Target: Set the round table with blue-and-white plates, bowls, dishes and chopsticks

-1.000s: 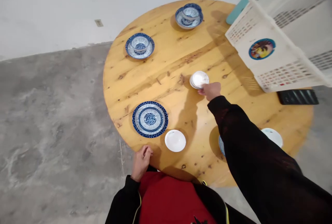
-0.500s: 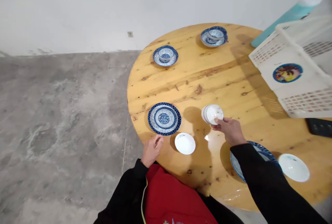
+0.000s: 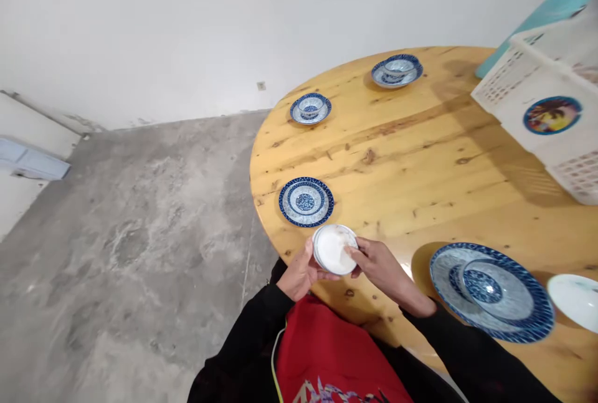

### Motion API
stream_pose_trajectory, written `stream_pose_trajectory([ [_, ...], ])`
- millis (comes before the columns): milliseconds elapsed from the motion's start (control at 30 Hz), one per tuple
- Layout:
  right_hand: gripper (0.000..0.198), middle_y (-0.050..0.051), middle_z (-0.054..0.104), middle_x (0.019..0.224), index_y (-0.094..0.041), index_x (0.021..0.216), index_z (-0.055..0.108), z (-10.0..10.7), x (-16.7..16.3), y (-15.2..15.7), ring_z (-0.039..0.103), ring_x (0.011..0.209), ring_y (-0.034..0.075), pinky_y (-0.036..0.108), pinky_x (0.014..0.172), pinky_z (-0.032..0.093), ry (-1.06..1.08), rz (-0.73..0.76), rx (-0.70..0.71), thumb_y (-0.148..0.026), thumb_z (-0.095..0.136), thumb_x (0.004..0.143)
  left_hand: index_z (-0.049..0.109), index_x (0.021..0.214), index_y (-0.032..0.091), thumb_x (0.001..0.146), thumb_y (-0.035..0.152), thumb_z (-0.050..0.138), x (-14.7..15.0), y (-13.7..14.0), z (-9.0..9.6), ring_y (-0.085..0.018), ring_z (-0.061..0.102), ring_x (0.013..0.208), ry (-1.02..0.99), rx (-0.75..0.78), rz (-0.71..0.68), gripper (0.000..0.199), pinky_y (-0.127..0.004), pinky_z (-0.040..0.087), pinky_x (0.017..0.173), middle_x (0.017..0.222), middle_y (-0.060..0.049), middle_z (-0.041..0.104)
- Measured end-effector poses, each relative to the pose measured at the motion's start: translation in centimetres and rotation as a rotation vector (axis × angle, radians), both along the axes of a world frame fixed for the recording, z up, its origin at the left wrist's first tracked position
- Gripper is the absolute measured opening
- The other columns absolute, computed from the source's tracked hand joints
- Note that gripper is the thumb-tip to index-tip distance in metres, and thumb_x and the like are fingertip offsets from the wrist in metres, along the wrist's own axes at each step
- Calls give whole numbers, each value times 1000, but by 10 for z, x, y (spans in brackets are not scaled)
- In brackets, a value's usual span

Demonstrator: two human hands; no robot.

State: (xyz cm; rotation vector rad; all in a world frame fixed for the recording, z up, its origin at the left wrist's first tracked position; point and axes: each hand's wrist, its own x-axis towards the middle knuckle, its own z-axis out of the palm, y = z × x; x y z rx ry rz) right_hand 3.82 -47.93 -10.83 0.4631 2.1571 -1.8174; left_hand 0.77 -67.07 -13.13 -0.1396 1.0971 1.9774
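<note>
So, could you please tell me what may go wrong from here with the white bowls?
The stacked white bowls, held near the edge of the table, might fall if the left hand or right hand slips. They might also knock the blue plate just beyond them. The right sleeve, close to the big plate, might brush it.

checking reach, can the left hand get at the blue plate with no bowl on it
Probably yes: the plate lies just beyond the left hand, though that hand holds white dishes.
</note>
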Motion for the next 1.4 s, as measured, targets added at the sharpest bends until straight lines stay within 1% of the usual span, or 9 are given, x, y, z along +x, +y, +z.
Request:
stream_pose_trajectory([
  [100, 37, 5, 64, 62, -25, 71, 53, -8, -5, -13, 67, 49, 23, 32, 47, 53, -3, 54, 61, -60, 55, 79, 67, 145, 20, 77, 86, 70, -2, -12, -2, -34, 72, 117, -37, 20, 39, 94, -33, 64, 76, 140, -19, 71],
  [267, 33, 5, 65, 66, -26, 75, 50, -11, -32, -47, 67, 50, 22, 31, 48, 50, 36, 119, 178, -57, 45, 86, 69, 141, 19, 79, 76, 78, -29, -42, -1, -35, 71, 121, -23, 38, 130, 85, -39, 66, 88, 137, -17, 73],
  [500, 29, 3, 60, 60, -26, 72, 43, 3, -103, -131, 59, 54, 19, 31, 58, 38, 204, 103, 505, -45, 38, 93, 71, 136, 17, 81, 72, 79, -103, -127, -3, -35, 70, 123, -23, 4, 159, 78, -43, 66, 92, 137, -16, 73],
  [600, 28, 2, 58, 57, -26, 69, 42, 9, -135, -169, 57, 54, 18, 30, 56, 36, 203, 20, 494, -42, 41, 91, 70, 137, 20, 81, 70, 81, -142, -168, -4, -33, 71, 118, -12, -17, 153, 76, -40, 67, 87, 136, -14, 73],
  [733, 26, 0, 56, 52, -24, 67, 51, 14, -171, -198, 55, 48, 16, 26, 49, 38, 84, -155, 250, -43, 52, 85, 71, 135, 18, 79, 69, 83, -192, -215, -5, -34, 73, 116, 7, -53, 179, 77, -39, 68, 83, 130, -15, 76],
  [867, 22, 0, 56, 48, -21, 66, 60, 19, -210, -194, 52, 43, 14, 23, 44, 40, 2, -476, 16, -35, 69, 79, 69, 137, 13, 80, 69, 82, -233, -249, -8, -38, 72, 121, -7, -73, 234, 81, -41, 67, 87, 131, -19, 75],
  [1033, 18, 2, 58, 51, -18, 66, 59, 11, -276, -161, 53, 45, 12, 19, 43, 43, -58, -849, -55, -10, 64, 82, 59, 151, 17, 87, 70, 74, -263, -264, -17, -38, 74, 119, -58, -87, 247, 84, -43, 67, 87, 133, -19, 74],
  [1200, 14, -1, 55, 48, -15, 82, 62, -24, -345, -124, 54, 44, 12, 18, 43, 48, -121, -1076, -45, -2, 61, 85, 58, 152, 18, 92, 67, 70, -302, -264, -19, -36, 76, 116, -92, -90, 169, 78, -40, 68, 83, 132, -17, 76],
  [1400, 18, -6, 54, 54, -12, 104, 62, -73, -406, -90, 56, 43, 11, 19, 44, 54, -147, -1294, -106, -2, 56, 91, 62, 149, 22, 88, 69, 73, -388, -247, -17, -35, 79, 108, -35, -118, 116, 78, -38, 68, 77, 126, -16, 79],
])
